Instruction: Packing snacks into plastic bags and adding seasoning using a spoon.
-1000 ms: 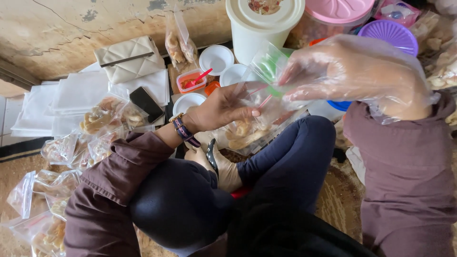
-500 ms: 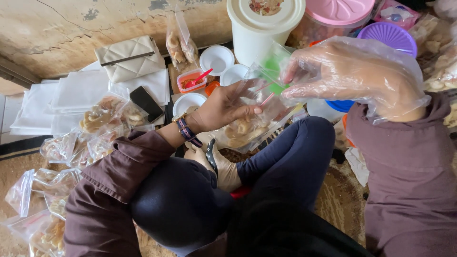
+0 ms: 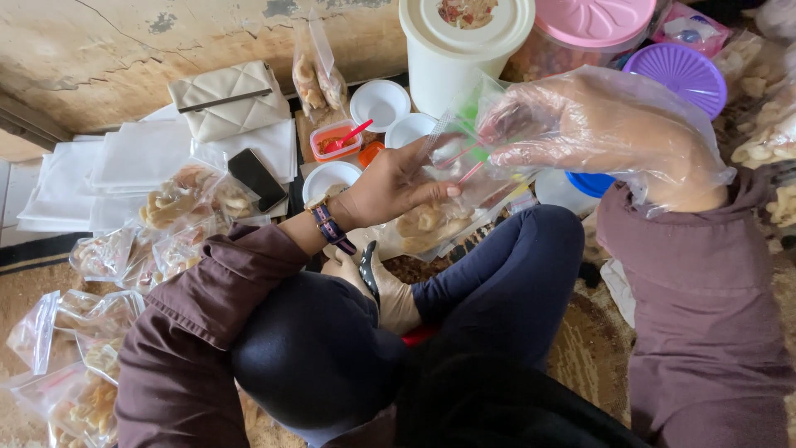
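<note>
A clear plastic bag with pale crackers at its bottom sits just right of the frame's centre, held up over the person's crossed legs. The left hand, bare and with a striped watch strap at the wrist, grips the bag's left edge, thumb and fingers closed on the plastic. The right hand, inside a loose transparent glove, is at the bag's mouth in the upper right, its fingertips pinched together on the top of the bag; whether they also hold something small there is unclear. Behind the bag, toward the upper middle, stand small white bowls, a little tub with a red spoon and a tall white bucket. A pink lid and a purple lid lie at the upper right. Filled bags of crackers are scattered down the left side, near a black phone and a quilted cream purse.
</note>
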